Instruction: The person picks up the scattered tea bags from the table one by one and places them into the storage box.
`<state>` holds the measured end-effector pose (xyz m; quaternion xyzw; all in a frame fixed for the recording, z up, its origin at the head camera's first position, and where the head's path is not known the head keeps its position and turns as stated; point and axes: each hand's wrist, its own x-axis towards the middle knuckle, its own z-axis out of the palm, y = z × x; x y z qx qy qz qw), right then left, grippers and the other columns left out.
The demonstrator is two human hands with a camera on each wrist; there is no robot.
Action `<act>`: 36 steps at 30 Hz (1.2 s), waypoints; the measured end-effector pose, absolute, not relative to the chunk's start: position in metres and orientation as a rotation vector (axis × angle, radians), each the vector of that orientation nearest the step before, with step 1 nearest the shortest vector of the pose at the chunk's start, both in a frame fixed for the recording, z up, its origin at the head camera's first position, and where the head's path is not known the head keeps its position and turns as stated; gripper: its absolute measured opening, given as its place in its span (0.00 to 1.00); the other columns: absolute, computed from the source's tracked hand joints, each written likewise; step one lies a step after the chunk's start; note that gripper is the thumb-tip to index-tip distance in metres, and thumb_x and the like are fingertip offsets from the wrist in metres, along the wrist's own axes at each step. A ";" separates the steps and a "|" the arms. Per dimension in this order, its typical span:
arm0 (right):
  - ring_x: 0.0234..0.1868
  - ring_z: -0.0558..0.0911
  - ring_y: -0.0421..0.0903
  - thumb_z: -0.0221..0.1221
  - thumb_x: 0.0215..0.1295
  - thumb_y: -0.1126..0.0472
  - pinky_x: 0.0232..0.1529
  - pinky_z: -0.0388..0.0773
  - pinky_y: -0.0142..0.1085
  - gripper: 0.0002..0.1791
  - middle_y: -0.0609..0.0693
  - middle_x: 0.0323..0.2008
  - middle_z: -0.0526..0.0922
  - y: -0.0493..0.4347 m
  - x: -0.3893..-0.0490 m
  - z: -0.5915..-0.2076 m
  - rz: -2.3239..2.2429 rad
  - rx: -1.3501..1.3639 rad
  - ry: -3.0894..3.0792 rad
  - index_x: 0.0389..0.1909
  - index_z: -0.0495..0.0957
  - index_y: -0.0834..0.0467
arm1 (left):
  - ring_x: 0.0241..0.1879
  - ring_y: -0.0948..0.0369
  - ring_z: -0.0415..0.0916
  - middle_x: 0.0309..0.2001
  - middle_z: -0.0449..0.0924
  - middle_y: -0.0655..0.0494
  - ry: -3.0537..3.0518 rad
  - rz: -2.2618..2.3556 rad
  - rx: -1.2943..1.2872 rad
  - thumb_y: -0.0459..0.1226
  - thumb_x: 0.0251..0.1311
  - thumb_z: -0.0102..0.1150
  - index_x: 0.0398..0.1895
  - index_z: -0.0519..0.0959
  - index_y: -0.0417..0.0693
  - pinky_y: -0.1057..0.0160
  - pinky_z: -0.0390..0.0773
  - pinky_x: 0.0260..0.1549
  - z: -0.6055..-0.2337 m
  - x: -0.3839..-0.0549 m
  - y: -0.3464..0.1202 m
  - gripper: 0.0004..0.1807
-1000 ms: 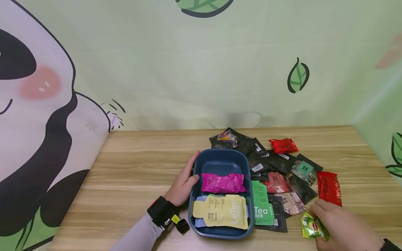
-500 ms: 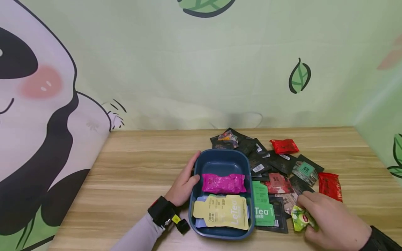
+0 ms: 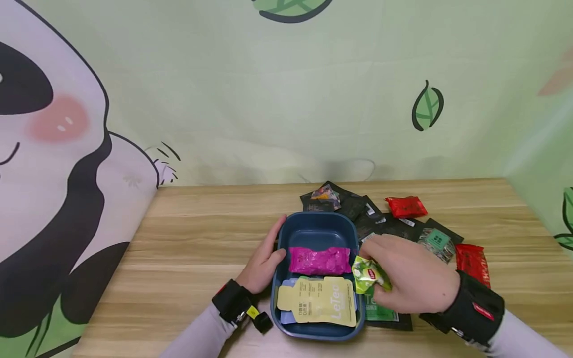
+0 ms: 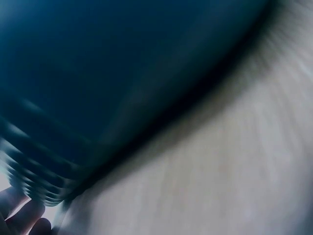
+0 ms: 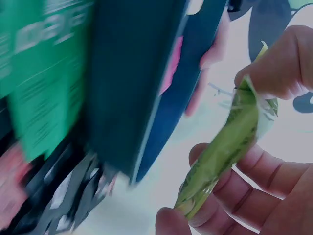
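My left hand [image 3: 261, 266] rests along the left wall of a dark blue plastic bin [image 3: 315, 229], fingers fairly straight and thumb at the rim. Inside the bin lie a shiny magenta packet [image 3: 320, 261] and a flat cream LeTea sachet [image 3: 313, 301], with a blue one [image 3: 288, 317] partly under it. Between thumb and fingers, my right hand [image 3: 414, 273] pinches a small green-and-yellow tea packet [image 3: 364, 272] with a red logo, right at the bin's right rim. In the right wrist view this tea packet [image 5: 222, 152] is seen edge-on.
Right of the bin, a green LeTea sachet [image 3: 378, 311] lies partly under my right hand. Several black sachets [image 3: 398, 227] overlap behind it. Two red packets, one at the back [image 3: 406, 207] and one at the right [image 3: 472, 262], lie on the wooden table [image 3: 201, 219].
My right hand has carried the green-and-yellow tea packet leftward from the table's right side to the bin's right rim. The left hand and the bin have stayed put.
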<state>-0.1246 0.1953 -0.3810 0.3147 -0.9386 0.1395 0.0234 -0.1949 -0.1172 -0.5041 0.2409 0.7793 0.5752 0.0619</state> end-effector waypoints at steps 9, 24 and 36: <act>0.36 0.70 0.36 0.63 0.42 0.53 0.38 0.73 0.31 0.22 0.36 0.35 0.71 0.139 -0.131 -0.393 0.463 1.253 -2.901 0.43 0.75 0.47 | 0.75 0.64 0.50 0.78 0.49 0.68 2.356 1.733 0.725 0.32 0.70 0.38 0.83 0.44 0.59 0.52 0.53 0.71 -0.503 -0.196 -0.117 0.39; 0.72 0.62 0.48 0.51 0.46 0.17 0.68 0.62 0.53 0.62 0.46 0.74 0.61 0.118 -0.117 -0.397 0.454 1.273 -2.946 0.79 0.55 0.48 | 0.76 0.60 0.51 0.79 0.49 0.64 2.350 1.733 0.774 0.32 0.71 0.38 0.83 0.44 0.56 0.47 0.53 0.71 -0.503 -0.195 -0.118 0.38; 0.79 0.36 0.48 0.45 0.40 0.11 0.71 0.40 0.63 0.68 0.39 0.80 0.33 0.134 -0.113 -0.401 0.391 1.219 -2.988 0.82 0.42 0.40 | 0.75 0.61 0.51 0.78 0.49 0.66 2.332 1.748 0.729 0.33 0.71 0.38 0.83 0.45 0.60 0.48 0.55 0.70 -0.504 -0.195 -0.118 0.38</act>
